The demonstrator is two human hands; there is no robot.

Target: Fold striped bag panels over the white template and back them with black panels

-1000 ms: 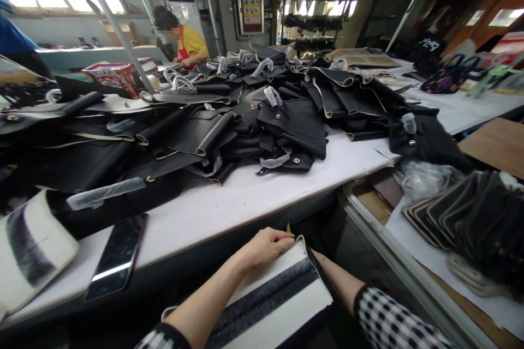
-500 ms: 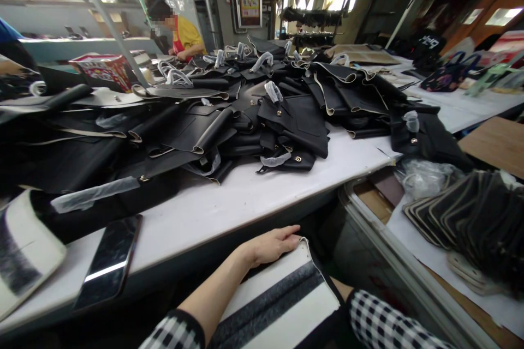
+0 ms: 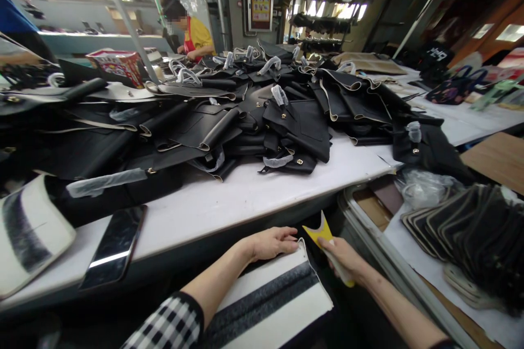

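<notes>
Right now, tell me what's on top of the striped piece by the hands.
The left hand rests at the far edge of the striped piece. The surface directly beneath it is covered, and the left forearm hides part of the left side.

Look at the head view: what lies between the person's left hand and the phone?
In the head view, going from the phone toward the left hand: a strip of white tabletop and its front edge, then dark space.
</notes>
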